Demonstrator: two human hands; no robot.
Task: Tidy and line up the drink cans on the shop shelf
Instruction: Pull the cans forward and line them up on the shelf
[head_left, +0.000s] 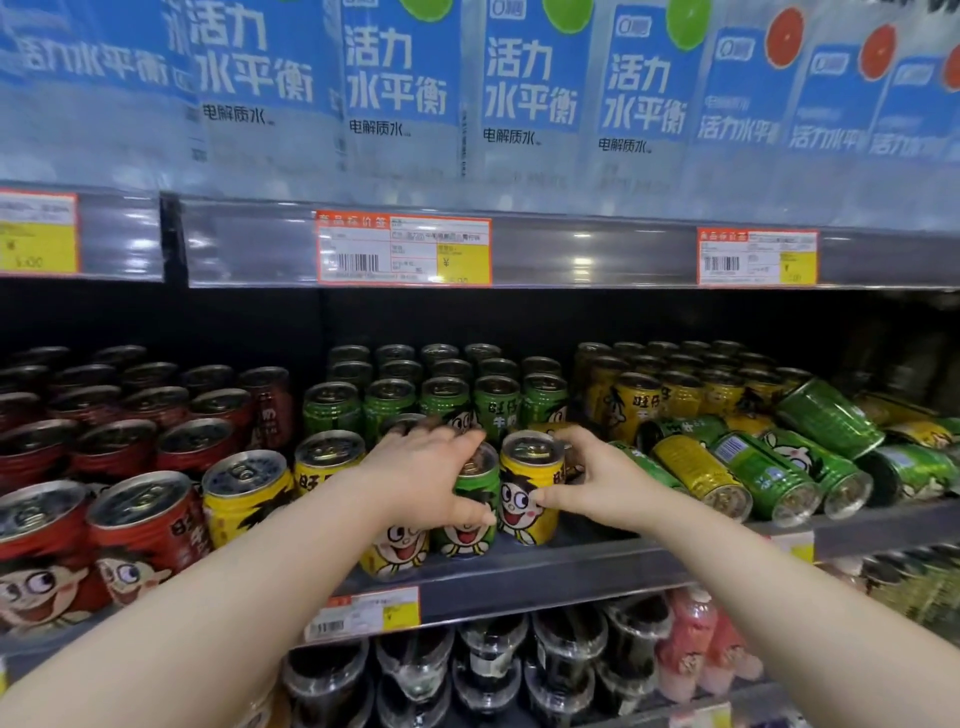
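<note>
On the middle shelf (519, 577) stand small cartoon-face drink cans. My left hand (426, 478) grips an upright green can (470, 514) at the shelf front, with a yellow can (395, 551) under my wrist. My right hand (587, 480) holds an upright yellow can (530, 488) right beside it, thumb on its front. The two held cans touch. To the right, several green and yellow cans (753, 473) lie toppled on their sides in a heap.
Red cans (119, 467) fill the shelf's left part; upright green cans (441, 395) and yellow cans (675, 389) stand in rows behind. Large blue-labelled water packs (400, 78) sit on the shelf above. Dark bottles (467, 670) and pink bottles (696, 639) stand below.
</note>
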